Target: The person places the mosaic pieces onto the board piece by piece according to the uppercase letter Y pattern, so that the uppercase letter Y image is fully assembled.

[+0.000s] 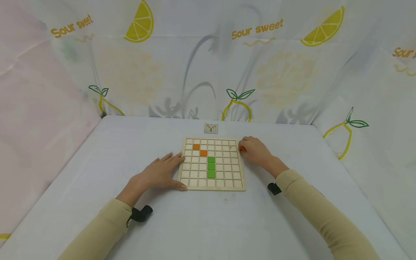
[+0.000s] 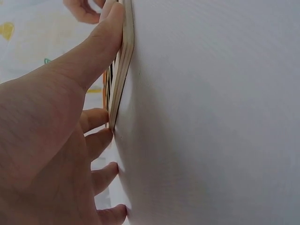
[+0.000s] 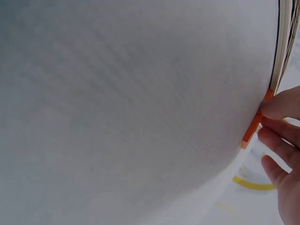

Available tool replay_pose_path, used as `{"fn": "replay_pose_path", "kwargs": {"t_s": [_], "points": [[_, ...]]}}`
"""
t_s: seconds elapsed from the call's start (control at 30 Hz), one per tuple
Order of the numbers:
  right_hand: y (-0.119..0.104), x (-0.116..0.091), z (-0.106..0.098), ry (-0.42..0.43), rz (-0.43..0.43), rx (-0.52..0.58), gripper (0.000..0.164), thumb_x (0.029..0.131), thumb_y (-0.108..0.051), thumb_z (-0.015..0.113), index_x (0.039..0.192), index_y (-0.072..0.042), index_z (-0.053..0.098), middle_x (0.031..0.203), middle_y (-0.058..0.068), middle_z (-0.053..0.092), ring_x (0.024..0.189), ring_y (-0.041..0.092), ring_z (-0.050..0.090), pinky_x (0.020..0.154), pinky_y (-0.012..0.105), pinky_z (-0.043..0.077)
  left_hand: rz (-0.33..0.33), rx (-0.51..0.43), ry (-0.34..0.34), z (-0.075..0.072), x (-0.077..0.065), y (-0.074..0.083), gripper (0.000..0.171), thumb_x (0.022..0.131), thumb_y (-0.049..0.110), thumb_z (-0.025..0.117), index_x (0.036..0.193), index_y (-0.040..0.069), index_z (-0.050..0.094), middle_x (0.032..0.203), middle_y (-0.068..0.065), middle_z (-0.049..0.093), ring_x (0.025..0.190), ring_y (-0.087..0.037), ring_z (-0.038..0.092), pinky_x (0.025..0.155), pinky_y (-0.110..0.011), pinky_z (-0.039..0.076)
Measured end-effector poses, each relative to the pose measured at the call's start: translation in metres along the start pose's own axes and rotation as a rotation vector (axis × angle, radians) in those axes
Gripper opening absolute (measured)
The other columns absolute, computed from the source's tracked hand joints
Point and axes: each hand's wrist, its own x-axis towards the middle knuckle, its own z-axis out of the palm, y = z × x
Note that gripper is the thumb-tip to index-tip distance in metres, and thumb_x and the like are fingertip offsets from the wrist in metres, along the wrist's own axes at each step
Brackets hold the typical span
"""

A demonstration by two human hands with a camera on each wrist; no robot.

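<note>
A square wooden grid board [image 1: 216, 188] lies on the white table. Two orange tiles [image 1: 196, 147] sit diagonally in its upper left cells, and a column of three green tiles [image 1: 211, 167] fills cells near its middle. My left hand [image 1: 159, 173] rests with spread fingers at the board's left edge, its thumb on the front left corner. Beside the board's upper right edge, my right hand [image 1: 255, 150] pinches at a loose orange tile [image 3: 253, 130] on the table. In the right wrist view, another orange piece [image 3: 268, 95] shows by the thumb, partly hidden.
Behind the board lies a small card [image 1: 211, 128] printed with a grid pattern. A white cloth [image 1: 201, 72] with lemon drawings hangs along the table's back and sides. Dark wrist mounts [image 1: 142, 213] stick out below both sleeves.
</note>
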Motion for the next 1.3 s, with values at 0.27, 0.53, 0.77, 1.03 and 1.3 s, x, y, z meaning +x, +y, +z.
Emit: {"fn": "replay_pose_path", "kwargs": {"t_s": [0.27,0.53,0.77,1.03,1.3], "points": [[0.003,0.002,0.004,0.006,-0.013,-0.025,0.007,0.091,-0.001,0.066,0.091,-0.006,0.070,0.085,0.008,0.066,0.077,0.023,0.058,0.073,0.038,0.051,-0.007,-0.006,0.000,-0.002,0.001,0.002,0.109,0.073,0.065,0.077,0.158,0.016,0.029,0.167,-0.004,0.020,0.155,-0.038,0.015,0.118,-0.069,0.017],[0.000,0.000,0.001,-0.033,0.027,-0.022,0.011,0.087,0.001,0.067,0.095,-0.007,0.070,0.084,0.007,0.062,0.074,0.021,0.052,0.070,0.034,0.046,-0.011,-0.015,-0.007,-0.001,0.001,0.002,0.111,0.071,0.067,0.077,0.158,0.017,0.029,0.168,-0.003,0.019,0.155,-0.037,0.014,0.119,-0.069,0.016],[-0.001,-0.003,-0.002,-0.019,0.015,-0.002,0.012,0.086,0.000,0.067,0.096,-0.006,0.070,0.086,0.008,0.059,0.077,0.022,0.049,0.069,0.033,0.043,-0.008,-0.014,-0.005,-0.001,0.001,0.001,0.111,0.071,0.067,0.077,0.158,0.017,0.029,0.167,-0.003,0.020,0.155,-0.038,0.014,0.118,-0.069,0.016],[0.001,-0.003,-0.002,-0.026,0.006,0.001,0.013,0.081,0.000,0.068,0.090,-0.008,0.067,0.085,0.006,0.054,0.079,0.022,0.045,0.070,0.032,0.037,-0.009,-0.016,-0.003,-0.002,0.000,0.002,0.111,0.071,0.067,0.077,0.157,0.016,0.030,0.167,-0.004,0.021,0.155,-0.038,0.015,0.118,-0.069,0.016],[0.001,-0.002,-0.007,-0.017,0.008,0.038,0.010,0.081,-0.001,0.068,0.089,-0.007,0.066,0.085,0.007,0.054,0.081,0.023,0.045,0.072,0.030,0.037,-0.004,-0.005,0.006,0.000,0.000,0.000,0.112,0.071,0.068,0.077,0.158,0.016,0.029,0.167,-0.003,0.020,0.155,-0.037,0.015,0.118,-0.069,0.017]]}}
